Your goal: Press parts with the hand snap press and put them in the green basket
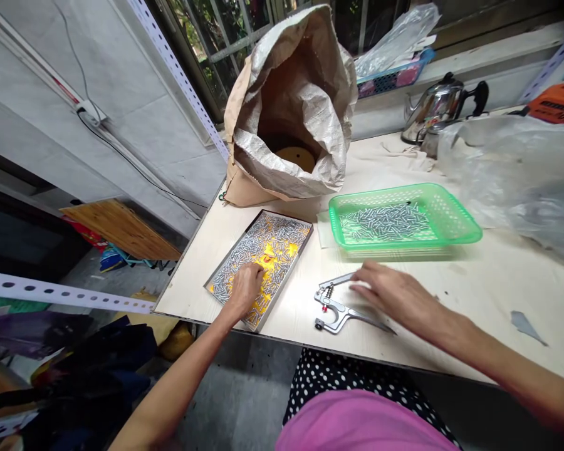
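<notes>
My left hand [247,289] reaches into a shallow tray [282,285] at the table's front left, fingers closed and pointing down among many small silvery metal pins [230,263] on a yellow base. Its fingertips are partly hidden, so what they pinch does not show. Hand pliers [338,311] with a spring and a round-jawed head lie on the table to the right of the tray. Over the end of their upper handle is my right hand [389,290], fingers bent, thumb apart from them. Whether it touches the handle I cannot tell.
Behind the pliers stands a green plastic basket [455,235] of similar metal pins. A large open woven sack [244,169] stands at the back. A metal kettle [439,106] and crumpled clear plastic [521,169] are at right. A grey scrap [526,327] lies near the right edge.
</notes>
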A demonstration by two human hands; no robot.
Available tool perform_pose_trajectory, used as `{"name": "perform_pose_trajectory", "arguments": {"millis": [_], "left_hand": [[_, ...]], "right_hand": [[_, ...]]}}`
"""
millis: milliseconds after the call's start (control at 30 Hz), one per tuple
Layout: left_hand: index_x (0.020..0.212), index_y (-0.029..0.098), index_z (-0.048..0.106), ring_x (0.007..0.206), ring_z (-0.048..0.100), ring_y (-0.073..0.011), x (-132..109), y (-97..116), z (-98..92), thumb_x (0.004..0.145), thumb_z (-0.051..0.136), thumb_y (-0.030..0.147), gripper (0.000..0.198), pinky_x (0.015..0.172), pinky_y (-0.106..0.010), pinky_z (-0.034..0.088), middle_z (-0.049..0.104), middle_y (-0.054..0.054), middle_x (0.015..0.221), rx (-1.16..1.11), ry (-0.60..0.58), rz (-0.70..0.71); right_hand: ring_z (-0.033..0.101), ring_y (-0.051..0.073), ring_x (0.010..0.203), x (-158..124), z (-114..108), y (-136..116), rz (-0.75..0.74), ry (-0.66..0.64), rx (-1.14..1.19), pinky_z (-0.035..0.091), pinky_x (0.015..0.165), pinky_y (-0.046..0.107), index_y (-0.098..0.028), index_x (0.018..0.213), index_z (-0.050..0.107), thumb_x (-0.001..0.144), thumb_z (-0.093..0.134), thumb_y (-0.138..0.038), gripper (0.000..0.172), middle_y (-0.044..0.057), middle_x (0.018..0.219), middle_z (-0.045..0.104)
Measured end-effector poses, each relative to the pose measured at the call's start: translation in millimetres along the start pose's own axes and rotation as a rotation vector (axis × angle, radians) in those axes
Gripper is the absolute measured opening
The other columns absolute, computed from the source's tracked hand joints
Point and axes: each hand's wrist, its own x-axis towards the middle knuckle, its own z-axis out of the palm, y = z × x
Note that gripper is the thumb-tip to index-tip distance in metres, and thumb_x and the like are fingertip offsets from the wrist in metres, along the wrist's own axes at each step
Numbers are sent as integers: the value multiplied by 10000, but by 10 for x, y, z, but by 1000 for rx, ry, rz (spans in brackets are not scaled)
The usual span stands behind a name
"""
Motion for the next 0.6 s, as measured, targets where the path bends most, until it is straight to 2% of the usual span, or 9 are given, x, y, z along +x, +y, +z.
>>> {"name": "perform_pose_trajectory", "arguments": {"millis": [67, 133, 300, 433, 500, 600], "left_hand": [[825, 151, 693, 814, 584, -184, 1, -34, -24, 879, 483, 143, 216, 720, -272, 385, 664, -64, 830, 13, 5, -2], [799, 149, 689, 803, 579, -185, -7, -48, -51, 888, 479, 150, 228, 713, -273, 385, 653, -66, 823, 33, -4, 17], [835, 159, 706, 860, 588, -197, -39, -11, -62, 933, 474, 220, 259, 741, -279, 400, 646, -81, 885, 83, -50, 105], [847, 141, 699, 861, 603, -212, -39, 50, -67, 928, 463, 193, 255, 746, -293, 416, 663, -99, 893, 157, -53, 64], [867, 131, 697, 856, 614, -214, -51, 108, -121, 927, 443, 179, 265, 760, -301, 429, 679, -106, 893, 106, -15, 59], [908, 148, 703, 862, 631, -201, -119, 277, -244, 905, 489, 221, 225, 790, -297, 447, 707, -90, 921, -116, 95, 65]], "right_hand": [[617, 181, 776, -175, 185, -103, 15, -148, 48, 469, 676, 290, -188, 890, 657, 945, 486, -265, 195, 64, 889, 608], [625, 186, 782, -308, 308, -149, 37, -211, 59, 480, 678, 292, -185, 899, 657, 915, 542, -254, 134, 65, 903, 616], [637, 197, 825, -469, 451, -100, 85, -157, 54, 497, 709, 303, -188, 944, 655, 896, 559, -191, 107, 63, 911, 628], [627, 200, 840, -510, 556, -58, 95, -120, 51, 486, 702, 307, -192, 927, 640, 923, 522, -194, 118, 60, 910, 617], [616, 195, 829, -520, 594, -57, 89, -119, 40, 471, 691, 306, -193, 914, 625, 939, 493, -194, 135, 54, 904, 609], [600, 182, 810, -521, 593, -68, 68, -121, 10, 441, 673, 298, -194, 897, 606, 950, 462, -183, 154, 50, 903, 601]]}}
